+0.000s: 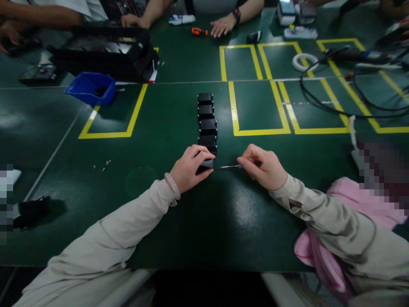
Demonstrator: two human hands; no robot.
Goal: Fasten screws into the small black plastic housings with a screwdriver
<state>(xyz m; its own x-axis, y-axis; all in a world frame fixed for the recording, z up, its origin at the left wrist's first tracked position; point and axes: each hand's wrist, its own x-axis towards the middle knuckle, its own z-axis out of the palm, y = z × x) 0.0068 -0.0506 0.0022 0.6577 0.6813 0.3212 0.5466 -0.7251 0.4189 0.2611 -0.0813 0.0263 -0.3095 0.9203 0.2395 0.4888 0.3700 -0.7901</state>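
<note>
Several small black blocks (208,126) form a column on the green table, with shiny screw-like points along their sides. My left hand (191,167) is closed around the nearest black block (207,163), fingers over its top and side. In my right hand (264,165) is a thin metal-shafted screwdriver (226,166), pinched between thumb and fingers. Its shaft lies level and its tip reaches the right side of the held block, by my left fingertips. My right palm hides the handle.
A blue bin (92,88) stands left, near a large black housing (105,49). Tiny loose pieces (104,166) lie on the left. Black cables (335,111), a tape roll (305,62) and pink cloth (351,200) are right. A co-worker's hand (223,25) rests across the table.
</note>
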